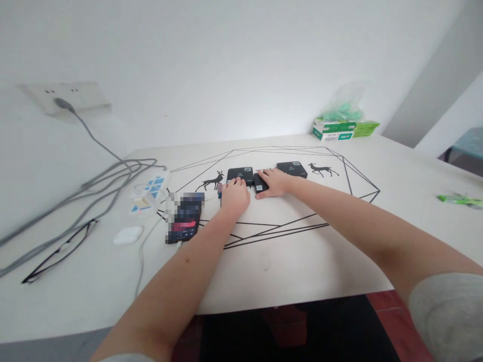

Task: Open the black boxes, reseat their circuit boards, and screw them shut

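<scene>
My right hand (277, 182) grips a small black box with a white label (260, 183), its thumb on the near side and fingers over the far side. Beside it, my left hand (236, 195) is closed with its fingers curled down. What lies under the left fingers is hidden; a blue-and-grey piece (219, 190) shows at that hand's left edge. Touching distance beyond the left fingertips is a flat black box with a label (240, 174). A similar flat black box (292, 169) lies behind my right hand and wrist.
A phone (186, 218) on a charging cable lies left of my left forearm. Farther left are a white earphone case (129, 235), glasses (60, 251), a power strip (145, 198) and grey cables (113, 196). Green-and-white boxes (334, 129) stand by the wall; a green packet (458, 200) lies right.
</scene>
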A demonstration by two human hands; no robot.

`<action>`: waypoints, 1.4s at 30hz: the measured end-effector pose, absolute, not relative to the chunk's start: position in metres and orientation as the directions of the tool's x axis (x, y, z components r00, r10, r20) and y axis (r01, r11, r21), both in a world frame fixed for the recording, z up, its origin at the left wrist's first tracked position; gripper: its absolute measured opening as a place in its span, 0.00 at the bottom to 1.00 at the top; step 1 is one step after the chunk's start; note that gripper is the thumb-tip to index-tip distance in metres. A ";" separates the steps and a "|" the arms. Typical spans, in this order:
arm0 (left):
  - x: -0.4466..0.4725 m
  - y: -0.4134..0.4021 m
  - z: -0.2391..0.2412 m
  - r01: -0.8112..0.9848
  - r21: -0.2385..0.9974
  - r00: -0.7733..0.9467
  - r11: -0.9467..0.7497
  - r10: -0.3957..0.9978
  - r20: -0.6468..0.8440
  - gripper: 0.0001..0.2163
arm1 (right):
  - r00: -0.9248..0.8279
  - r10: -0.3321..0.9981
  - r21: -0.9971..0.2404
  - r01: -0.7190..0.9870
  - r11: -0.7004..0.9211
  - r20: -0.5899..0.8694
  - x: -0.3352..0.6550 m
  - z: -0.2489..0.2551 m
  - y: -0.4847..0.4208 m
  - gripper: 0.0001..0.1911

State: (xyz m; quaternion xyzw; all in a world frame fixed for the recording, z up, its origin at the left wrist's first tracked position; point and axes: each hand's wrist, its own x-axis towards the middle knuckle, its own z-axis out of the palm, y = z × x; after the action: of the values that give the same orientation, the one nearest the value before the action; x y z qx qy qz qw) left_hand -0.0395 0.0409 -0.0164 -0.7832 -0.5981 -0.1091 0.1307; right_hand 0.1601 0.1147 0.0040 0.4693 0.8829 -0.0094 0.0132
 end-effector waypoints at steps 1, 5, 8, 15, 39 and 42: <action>-0.040 0.041 -0.017 0.965 -0.072 0.263 -0.254 0.907 0.328 0.21 | -0.563 0.826 0.002 0.826 0.563 -0.030 0.160 0.003 0.103 0.63; -0.042 0.041 -0.018 0.962 -0.054 0.269 -0.266 0.904 0.334 0.22 | -0.573 0.819 -0.008 0.819 0.573 -0.009 0.163 0.000 0.053 0.66; -0.043 0.039 -0.019 0.956 -0.027 0.284 -0.293 0.895 0.343 0.24 | -0.560 0.828 -0.045 0.826 0.561 0.033 0.167 0.001 0.019 0.65; -0.048 0.032 -0.022 0.899 0.071 0.383 -0.433 0.853 0.356 0.25 | -0.634 0.773 -0.176 0.758 0.628 0.027 0.176 0.017 -0.024 0.64; -0.018 -0.026 0.001 0.614 0.537 0.572 -0.578 0.795 0.201 0.57 | -0.726 0.681 -0.909 0.218 0.355 0.091 0.240 0.023 0.018 0.52; -0.017 -0.028 0.001 0.666 0.467 0.579 -0.581 0.798 0.167 0.56 | -0.443 0.875 -0.684 0.578 0.445 0.195 0.254 0.030 0.025 0.29</action>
State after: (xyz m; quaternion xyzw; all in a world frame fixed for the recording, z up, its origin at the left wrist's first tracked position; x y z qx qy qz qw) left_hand -0.0173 -0.0281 0.0012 -0.8701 -0.4208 -0.1829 -0.1799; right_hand 0.2544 0.0246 0.0303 0.4514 0.8050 -0.2714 -0.2733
